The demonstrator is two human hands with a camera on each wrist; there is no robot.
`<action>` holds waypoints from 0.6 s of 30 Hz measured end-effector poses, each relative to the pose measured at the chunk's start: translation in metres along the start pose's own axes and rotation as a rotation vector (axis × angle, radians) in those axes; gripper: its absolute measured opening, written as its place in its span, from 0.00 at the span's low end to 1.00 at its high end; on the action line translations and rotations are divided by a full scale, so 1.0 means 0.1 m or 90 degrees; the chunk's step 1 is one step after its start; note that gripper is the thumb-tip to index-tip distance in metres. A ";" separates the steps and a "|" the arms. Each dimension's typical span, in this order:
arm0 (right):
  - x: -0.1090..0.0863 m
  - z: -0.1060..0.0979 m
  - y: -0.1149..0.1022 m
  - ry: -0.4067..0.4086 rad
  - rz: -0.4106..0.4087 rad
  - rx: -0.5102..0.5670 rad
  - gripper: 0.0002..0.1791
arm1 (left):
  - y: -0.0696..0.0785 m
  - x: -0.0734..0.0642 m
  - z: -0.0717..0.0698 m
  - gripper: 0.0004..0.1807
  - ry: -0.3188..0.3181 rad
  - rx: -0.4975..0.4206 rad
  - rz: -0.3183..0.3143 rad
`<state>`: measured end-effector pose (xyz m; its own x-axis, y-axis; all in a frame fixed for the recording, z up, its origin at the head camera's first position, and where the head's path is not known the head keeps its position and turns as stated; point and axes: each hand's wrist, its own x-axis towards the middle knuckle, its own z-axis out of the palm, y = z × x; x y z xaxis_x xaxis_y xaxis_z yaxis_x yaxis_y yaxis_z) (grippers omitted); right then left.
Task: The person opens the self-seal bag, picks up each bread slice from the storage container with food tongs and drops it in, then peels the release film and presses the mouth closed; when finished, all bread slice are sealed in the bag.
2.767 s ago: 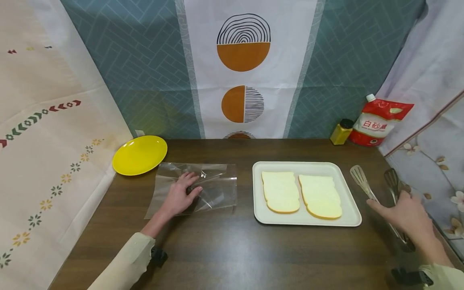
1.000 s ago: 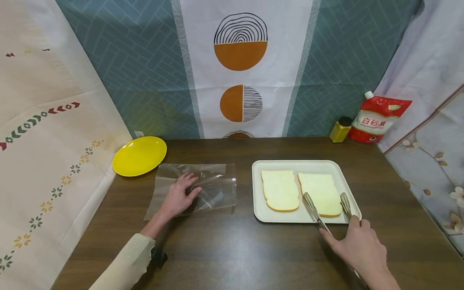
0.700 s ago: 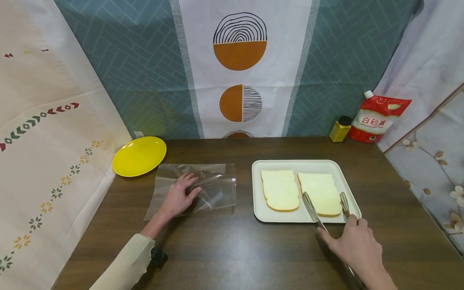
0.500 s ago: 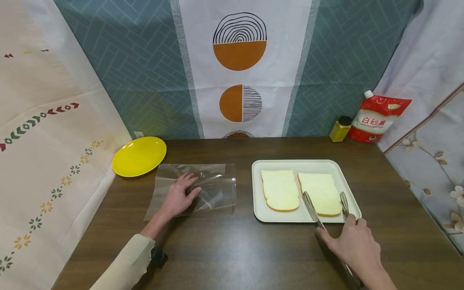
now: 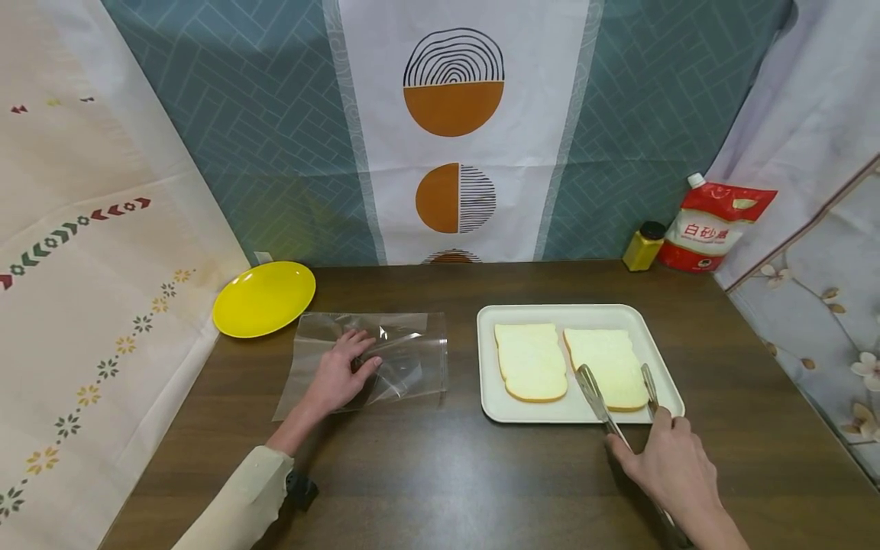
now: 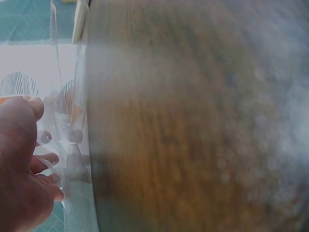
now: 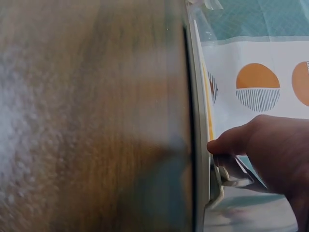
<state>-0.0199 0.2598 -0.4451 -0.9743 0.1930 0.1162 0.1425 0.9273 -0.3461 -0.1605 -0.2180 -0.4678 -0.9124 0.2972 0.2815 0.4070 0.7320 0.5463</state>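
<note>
My right hand (image 5: 674,466) grips a pair of metal tongs (image 5: 596,393), thumb on one arm and fingers on the other. The tong heads are spread to either side of the right-hand bread slice (image 5: 605,363). A second bread slice (image 5: 531,360) lies left of it on the white tray (image 5: 491,409). In the right wrist view the thumb of my right hand (image 7: 275,150) presses the tongs (image 7: 234,176) beside the tray edge. My left hand (image 5: 341,372) rests with fingers spread on a clear plastic bag (image 5: 412,359), which also shows in the left wrist view beside my left hand (image 6: 21,169).
A yellow plate (image 5: 264,299) sits at the back left, behind the plastic bag. At the back right stand a yellow jar with a black lid (image 5: 644,246) and a red and white pouch (image 5: 711,228). Fabric hangs around the wooden table (image 5: 426,489).
My right hand has carried the tongs from the table's right side leftward to the right-hand slice. During the last second it has barely moved. The left hand stays on the bag.
</note>
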 end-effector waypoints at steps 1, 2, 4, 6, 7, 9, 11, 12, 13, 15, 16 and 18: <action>0.00 0.01 0.01 0.008 -0.007 0.001 0.42 | 0.00 0.00 0.00 0.24 0.000 0.000 0.000; 0.00 0.01 0.01 0.017 -0.015 0.002 0.41 | 0.00 0.00 0.00 0.24 -0.001 0.001 0.000; 0.00 0.02 0.03 0.035 -0.028 0.006 0.39 | 0.01 0.01 0.00 0.24 -0.001 0.001 -0.001; 0.00 0.03 0.04 0.050 -0.038 0.009 0.38 | 0.02 0.02 0.00 0.24 -0.002 -0.002 -0.001; 0.00 0.03 0.04 0.056 -0.042 0.011 0.37 | 0.02 0.02 0.00 0.24 -0.002 -0.003 -0.001; 0.00 0.04 0.05 0.063 -0.049 0.012 0.37 | 0.02 0.03 0.00 0.24 -0.004 -0.006 -0.002; 0.00 0.04 0.06 0.070 -0.054 0.013 0.37 | 0.01 0.03 0.01 0.24 -0.003 -0.008 -0.001; 0.00 0.05 0.06 0.071 -0.056 0.014 0.37 | 0.01 0.03 0.01 0.24 -0.003 -0.009 -0.001; 0.00 0.05 0.07 0.071 -0.057 0.014 0.37 | 0.01 0.03 0.01 0.24 -0.001 -0.010 0.000; 0.00 0.06 0.08 0.070 -0.053 0.018 0.36 | 0.01 0.01 0.01 0.24 0.001 -0.010 0.001; 0.00 0.06 0.08 0.068 -0.051 0.019 0.35 | 0.00 0.01 0.02 0.24 0.002 -0.009 0.002; -0.02 0.06 0.10 0.059 -0.043 0.020 0.33 | 0.01 -0.01 0.02 0.24 0.000 -0.006 0.001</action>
<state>-0.0177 0.2666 -0.4546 -0.9611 0.1603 0.2248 0.0699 0.9289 -0.3636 -0.1594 -0.2164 -0.4691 -0.9116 0.2983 0.2828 0.4091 0.7255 0.5535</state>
